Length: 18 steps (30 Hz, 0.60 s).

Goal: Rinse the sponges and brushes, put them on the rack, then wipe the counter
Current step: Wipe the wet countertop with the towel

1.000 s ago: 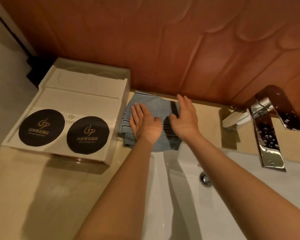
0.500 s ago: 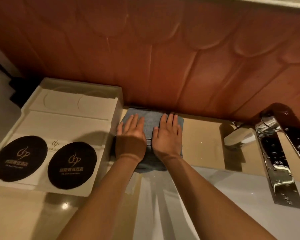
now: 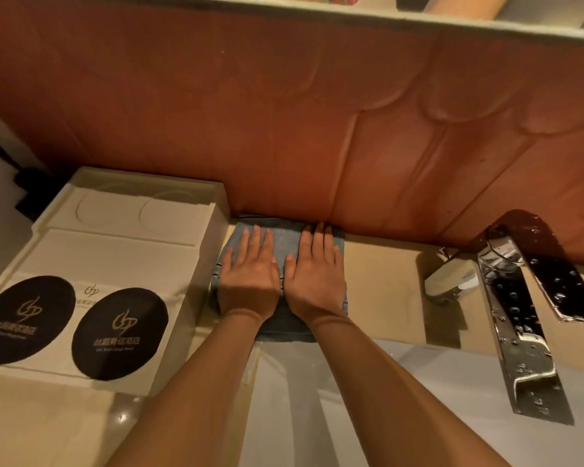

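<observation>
A folded blue-grey cloth (image 3: 285, 240) lies on the beige stone counter (image 3: 385, 291), its far edge up against the reddish-brown panelled wall (image 3: 284, 112) and its near edge at the rim of the white sink basin (image 3: 418, 399). Its left side sits just beside the white rectangular tray (image 3: 122, 254)

Both hands lie palm down on the cloth, side by side, the thumbs almost touching. The left hand (image 3: 250, 281) has its fingers straight and held close together, flat on the fabric and gripping nothing. The right hand (image 3: 314, 281) lies the same way, fingers straight and flat, with the tips reaching the foot of the wall. Both bare forearms stretch out over the corner of the basin

On the near part of the tray rest two round black coasters with gold logos, one to the left (image 3: 26, 318) and one to the right (image 3: 120, 333), near each other but apart. To the right of the cloth, well apart from it, a flat chrome faucet (image 3: 520, 335) dotted with water drops reaches out over the basin. A pale ledge (image 3: 385, 20) runs along the top of the wall
</observation>
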{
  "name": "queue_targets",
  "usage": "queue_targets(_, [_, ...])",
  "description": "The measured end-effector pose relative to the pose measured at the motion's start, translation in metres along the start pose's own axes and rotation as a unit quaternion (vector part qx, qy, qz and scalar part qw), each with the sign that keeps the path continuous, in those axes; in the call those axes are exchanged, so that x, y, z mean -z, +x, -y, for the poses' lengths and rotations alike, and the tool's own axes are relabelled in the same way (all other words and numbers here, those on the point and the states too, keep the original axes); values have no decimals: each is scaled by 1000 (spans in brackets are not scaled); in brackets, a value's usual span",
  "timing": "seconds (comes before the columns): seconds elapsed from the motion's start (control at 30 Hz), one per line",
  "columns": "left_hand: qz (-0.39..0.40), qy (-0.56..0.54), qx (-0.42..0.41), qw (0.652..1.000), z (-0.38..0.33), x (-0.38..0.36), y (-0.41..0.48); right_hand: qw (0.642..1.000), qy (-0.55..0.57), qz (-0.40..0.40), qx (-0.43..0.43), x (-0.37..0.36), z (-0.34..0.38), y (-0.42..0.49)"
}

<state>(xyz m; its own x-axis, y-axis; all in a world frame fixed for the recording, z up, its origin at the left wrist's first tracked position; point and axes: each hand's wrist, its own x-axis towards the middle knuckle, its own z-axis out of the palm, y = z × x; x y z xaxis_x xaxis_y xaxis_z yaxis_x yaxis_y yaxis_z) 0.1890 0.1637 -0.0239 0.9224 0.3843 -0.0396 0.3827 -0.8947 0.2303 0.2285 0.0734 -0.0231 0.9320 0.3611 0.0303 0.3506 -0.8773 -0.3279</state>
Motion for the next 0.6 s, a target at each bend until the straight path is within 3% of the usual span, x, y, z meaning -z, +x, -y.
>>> queue_targets(0.27, [48,3,8,999,-48,-6,-24,998,-42,51,-6,25,-47,-23])
queue_targets(0.6, [164,-37,-81,982,-95,-1,-48,992,-71,90,-57,45,-102,-56])
